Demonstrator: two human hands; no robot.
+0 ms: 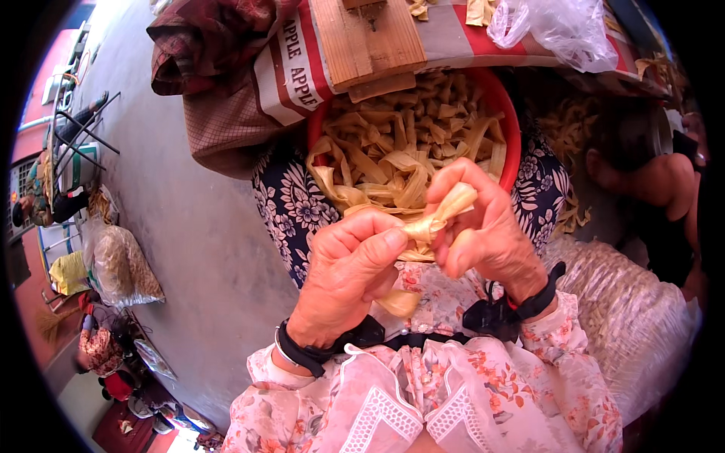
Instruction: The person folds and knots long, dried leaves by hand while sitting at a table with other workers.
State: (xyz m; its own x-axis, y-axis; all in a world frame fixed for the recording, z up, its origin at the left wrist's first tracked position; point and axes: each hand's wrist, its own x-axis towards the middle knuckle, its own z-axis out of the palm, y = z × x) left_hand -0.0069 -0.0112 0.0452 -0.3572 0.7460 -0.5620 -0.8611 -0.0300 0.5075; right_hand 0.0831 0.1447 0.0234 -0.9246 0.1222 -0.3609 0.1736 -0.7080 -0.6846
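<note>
Between my hands is a knotted, pale yellow strip (426, 227), folded and flat like a dried food strip; its exact material I cannot tell. My left hand (357, 266) pinches one side of the knot between thumb and forefinger. On the other side, my right hand (481, 221) has its fingers curled around the upper end, the thumb slightly apart. A loose tail (400, 303) hangs below my left hand. Just beyond my hands, a red plastic basin (512, 141) sits between my knees, full of similar strips (396, 164), long ones nearer me and short knotted pieces farther back.
A wooden block (371, 48) on a cloth-covered surface (447, 34) overhangs the basin. A plastic bag (566, 31) lies at its right. A large clear sack of pieces (623, 317) stands at my right, near another person's bare leg (651, 175). Other people sit far left.
</note>
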